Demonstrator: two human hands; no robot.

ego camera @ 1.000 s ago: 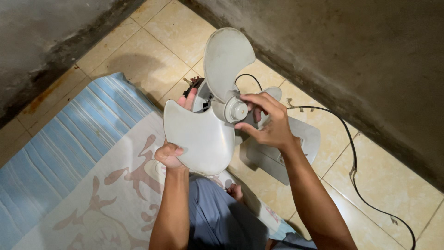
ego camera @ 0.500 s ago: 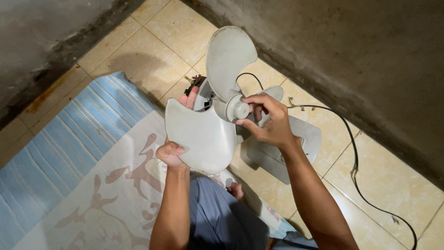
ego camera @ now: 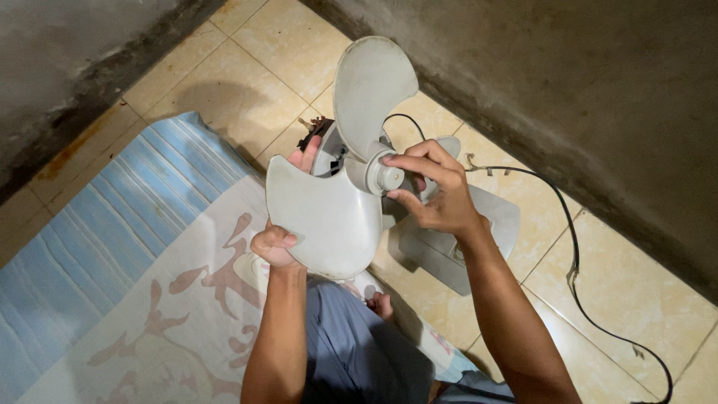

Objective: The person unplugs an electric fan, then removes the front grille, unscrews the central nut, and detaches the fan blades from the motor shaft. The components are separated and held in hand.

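On a tiled floor, the left hand grips a fan blade while right hand fingers pinch its hub cap, still mounted.

The left hand grips a grey fan blade while the right hand pinches its hub.

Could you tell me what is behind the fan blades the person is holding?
Behind the blades a bit of motor housing shows, with left hand fingers. The rest of the motor is covered.
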